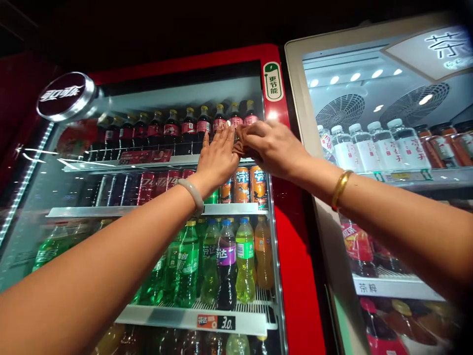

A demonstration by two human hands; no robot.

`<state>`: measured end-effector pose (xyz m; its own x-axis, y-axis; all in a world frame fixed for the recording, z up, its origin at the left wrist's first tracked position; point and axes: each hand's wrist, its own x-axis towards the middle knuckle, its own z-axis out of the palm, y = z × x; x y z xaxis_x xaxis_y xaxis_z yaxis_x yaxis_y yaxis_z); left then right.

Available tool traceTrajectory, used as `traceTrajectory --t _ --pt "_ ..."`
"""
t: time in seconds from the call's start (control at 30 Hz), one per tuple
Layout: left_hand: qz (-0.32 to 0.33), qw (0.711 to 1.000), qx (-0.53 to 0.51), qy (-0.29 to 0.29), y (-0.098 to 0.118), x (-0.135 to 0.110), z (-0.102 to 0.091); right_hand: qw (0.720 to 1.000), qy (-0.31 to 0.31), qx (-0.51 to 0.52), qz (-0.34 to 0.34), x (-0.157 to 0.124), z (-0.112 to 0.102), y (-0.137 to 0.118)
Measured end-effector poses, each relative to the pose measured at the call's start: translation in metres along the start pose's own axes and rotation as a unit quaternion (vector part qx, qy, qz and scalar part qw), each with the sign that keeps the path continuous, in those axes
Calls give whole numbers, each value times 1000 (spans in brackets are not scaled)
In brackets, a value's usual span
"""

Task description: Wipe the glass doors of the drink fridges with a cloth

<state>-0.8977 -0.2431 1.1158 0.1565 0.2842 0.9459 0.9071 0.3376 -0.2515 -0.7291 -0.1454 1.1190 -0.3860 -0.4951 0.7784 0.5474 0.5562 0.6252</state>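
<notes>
My left hand [218,157] lies flat against the glass door of the red drinks fridge [299,276], its fingers stretched upward. A grey-white bangle circles that wrist. Close beside it, my right hand [277,148] is closed on a crumpled brown cloth [241,142], which is at the glass near the door's right edge. The cloth's lower part meets the edge of my left hand; whether the left thumb touches it I cannot tell. Behind the glass, cola bottles [172,129] with red labels stand in a row at the level of my fingers.
Orange cans [242,185] stand on the shelf below, with green bottles [187,266] under them. At right is a second, pale-framed fridge [295,79] holding clear bottles [408,143]. A round lit sign [65,96] sticks out at the upper left.
</notes>
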Motion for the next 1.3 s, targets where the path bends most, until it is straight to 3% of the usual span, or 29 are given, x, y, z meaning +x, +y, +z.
traceTrajectory --t 0.07,0.17,0.3,0.43,0.5,0.57,0.67,0.73,0.83,0.93,1.07,1.17,1.23,1.3 --pt "1 1000 -9 1 -12 2 -5 999 14 -13 28 3 1 6" --pt "-8 1000 -20 15 -28 17 -14 992 41 -29 114 35 11 6" --pt "-7 1000 -20 15 -53 27 -21 988 39 -27 144 76 28 -30" --pt "60 998 -14 -17 -88 11 -22 995 18 -60 81 65 29 -61" --pt "97 995 -8 -18 -103 2 -19 995 13 -72 72 52 24 -56" --pt "93 996 -12 5 -111 -3 -15 991 17 -78 112 47 21 -42" --pt "53 997 -31 55 -113 -7 -9 976 38 -78 198 64 23 -28" --pt "31 996 -37 77 -112 -8 -8 974 57 -70 206 82 30 -34" --pt "22 995 -39 86 -111 -10 -8 987 60 -47 142 94 39 -63" --pt "33 996 -41 77 -112 -12 -8 996 22 -48 76 77 36 -83" --pt "35 996 -42 69 -110 -12 -8 996 -19 -75 32 56 25 -67" --pt "36 996 -39 77 -109 -12 -7 993 21 -78 87 75 28 -54" --pt "37 995 -37 83 -110 -12 -6 986 50 -71 140 95 35 -60" --pt "32 995 -36 88 -111 -12 -5 986 50 -60 150 107 41 -75"
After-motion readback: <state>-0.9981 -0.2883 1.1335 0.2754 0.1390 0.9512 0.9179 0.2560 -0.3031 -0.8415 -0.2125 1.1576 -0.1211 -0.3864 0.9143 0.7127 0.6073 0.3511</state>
